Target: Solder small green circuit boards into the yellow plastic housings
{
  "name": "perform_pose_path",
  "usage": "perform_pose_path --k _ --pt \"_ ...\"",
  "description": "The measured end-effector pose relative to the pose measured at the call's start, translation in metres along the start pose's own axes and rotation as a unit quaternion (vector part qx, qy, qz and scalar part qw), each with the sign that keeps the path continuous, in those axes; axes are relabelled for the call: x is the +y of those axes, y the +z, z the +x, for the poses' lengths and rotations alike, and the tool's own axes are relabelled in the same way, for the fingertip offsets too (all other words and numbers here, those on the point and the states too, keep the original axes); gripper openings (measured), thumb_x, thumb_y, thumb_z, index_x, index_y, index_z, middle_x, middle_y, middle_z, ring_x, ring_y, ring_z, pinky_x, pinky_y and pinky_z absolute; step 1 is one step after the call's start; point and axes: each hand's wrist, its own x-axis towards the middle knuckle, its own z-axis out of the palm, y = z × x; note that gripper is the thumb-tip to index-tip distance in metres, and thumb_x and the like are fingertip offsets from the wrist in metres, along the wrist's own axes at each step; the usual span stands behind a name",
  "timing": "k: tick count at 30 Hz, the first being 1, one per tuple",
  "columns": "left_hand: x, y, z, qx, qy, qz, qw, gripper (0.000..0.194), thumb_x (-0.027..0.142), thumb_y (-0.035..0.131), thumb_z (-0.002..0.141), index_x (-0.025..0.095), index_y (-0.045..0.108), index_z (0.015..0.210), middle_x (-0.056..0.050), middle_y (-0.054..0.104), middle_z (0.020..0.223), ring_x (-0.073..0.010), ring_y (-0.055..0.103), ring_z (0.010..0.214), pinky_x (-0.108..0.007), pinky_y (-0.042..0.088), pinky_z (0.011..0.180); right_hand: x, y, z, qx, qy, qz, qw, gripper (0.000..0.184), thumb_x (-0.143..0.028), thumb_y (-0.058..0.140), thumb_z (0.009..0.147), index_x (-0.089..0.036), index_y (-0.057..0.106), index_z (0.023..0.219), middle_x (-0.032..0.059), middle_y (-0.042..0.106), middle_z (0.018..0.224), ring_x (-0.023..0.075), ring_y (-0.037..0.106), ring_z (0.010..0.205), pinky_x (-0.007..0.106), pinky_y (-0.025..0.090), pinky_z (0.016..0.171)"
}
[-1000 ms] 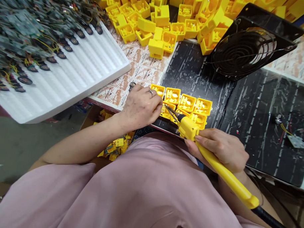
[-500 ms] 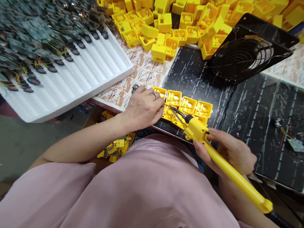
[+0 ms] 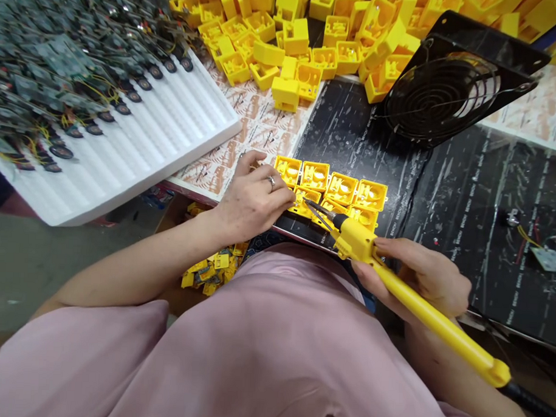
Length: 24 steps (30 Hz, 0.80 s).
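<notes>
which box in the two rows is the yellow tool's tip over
The leftmost visible box in the near row, beside the left hand; the tip of the yellow tool points into it alone.

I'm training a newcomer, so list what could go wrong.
The left hand is near the tip of the yellow tool; a slip might hurt it. The rowed yellow housings sit close together; nudging one might shift others. The white tray, piled with circuit boards, juts past the table edge; a knock could tip it.
</notes>
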Motion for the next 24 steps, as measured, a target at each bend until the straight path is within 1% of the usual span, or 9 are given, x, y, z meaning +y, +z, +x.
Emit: perform_pose_path --k 2,3,6,9,12,16,20,22,24 --pt "0.001 -0.001 0.0 -0.002 0.012 0.009 1.0 0.031 0.023 0.051 0.11 0.025 0.071 0.085 0.002 0.076 0.081 -0.0197 0.067 0.087 -0.057 0.043 0.116 0.001 -0.001 0.004 -0.012 -0.016 -0.008 1.0 0.045 -0.019 0.081 0.096 -0.027 0.067 0.139 0.0027 0.083 0.092 0.0202 0.08 0.069 0.028 0.069 0.06" --pt "0.002 -0.002 0.001 -0.007 0.011 0.009 1.0 0.032 0.023 0.051 0.11 0.025 0.071 0.085 0.003 0.076 0.081 -0.0198 0.067 0.088 -0.059 0.042 0.118 0.001 -0.002 0.005 -0.008 -0.027 -0.005 1.0 0.045 -0.018 0.081 0.096 -0.026 0.067 0.138 0.0027 0.083 0.091 0.0203 0.08 0.068 0.027 0.068 0.057" --pt "0.005 -0.006 0.005 -0.049 -0.007 0.018 0.999 0.035 0.026 0.048 0.11 0.025 0.07 0.084 0.002 0.075 0.084 -0.02 0.067 0.092 -0.06 0.04 0.121 0.001 -0.003 0.008 -0.008 -0.055 0.003 0.998 0.033 -0.015 0.082 0.093 -0.024 0.069 0.122 -0.0002 0.08 0.081 0.0192 0.078 0.063 0.025 0.064 0.05" --pt "0.008 -0.008 0.011 -0.083 -0.017 0.046 0.995 0.037 0.025 0.045 0.109 0.024 0.07 0.082 0.0 0.076 0.09 -0.0213 0.067 0.097 -0.058 0.04 0.121 0.0 -0.002 0.009 -0.019 -0.067 -0.009 0.998 0.03 -0.01 0.086 0.089 -0.023 0.064 0.106 -0.0007 0.077 0.077 0.018 0.077 0.063 0.023 0.064 0.055" --pt "0.009 -0.01 0.018 -0.119 -0.012 0.067 0.991 0.035 0.024 0.046 0.107 0.023 0.069 0.08 -0.001 0.075 0.09 -0.0235 0.068 0.099 -0.057 0.041 0.12 0.0 0.0 0.012 -0.031 -0.079 -0.006 0.996 0.028 -0.01 0.084 0.091 -0.022 0.062 0.102 0.0 0.076 0.078 0.016 0.076 0.065 0.021 0.063 0.056" --pt "0.008 -0.014 0.026 -0.169 0.024 0.087 0.982 0.031 0.021 0.047 0.103 0.022 0.07 0.081 -0.002 0.074 0.087 -0.0264 0.069 0.101 -0.057 0.045 0.117 -0.001 0.001 0.02 -0.048 -0.107 -0.012 0.993 0.025 -0.014 0.085 0.093 -0.021 0.061 0.099 -0.0006 0.075 0.078 0.0123 0.073 0.063 0.019 0.06 0.057" --pt "0.011 -0.018 0.035 -0.211 0.031 0.1 0.972 0.031 0.019 0.045 0.1 0.022 0.067 0.078 -0.004 0.07 0.08 -0.0283 0.07 0.101 -0.058 0.047 0.117 -0.006 -0.009 0.027 -0.119 -0.101 -0.025 0.987 0.021 -0.013 0.084 0.094 -0.018 0.064 0.098 0.0042 0.076 0.083 0.0134 0.073 0.07 0.024 0.061 0.064" --pt "0.013 -0.02 0.037 -0.224 0.024 0.097 0.969 0.031 0.019 0.045 0.1 0.021 0.067 0.078 -0.004 0.068 0.08 -0.029 0.07 0.102 -0.059 0.046 0.117 -0.008 -0.016 0.027 -0.13 -0.103 -0.03 0.986 0.017 -0.014 0.081 0.097 -0.018 0.064 0.099 0.0044 0.076 0.083 0.0124 0.072 0.071 0.024 0.061 0.066" --pt "0.014 -0.021 0.039 -0.231 0.02 0.086 0.969 0.031 0.02 0.045 0.1 0.02 0.066 0.077 -0.005 0.068 0.081 -0.0293 0.07 0.103 -0.06 0.046 0.118 -0.007 -0.022 0.023 -0.116 -0.071 -0.049 0.99 0.011 -0.021 0.074 0.104 -0.021 0.065 0.098 0.0022 0.075 0.081 0.0107 0.072 0.07 0.022 0.06 0.066"
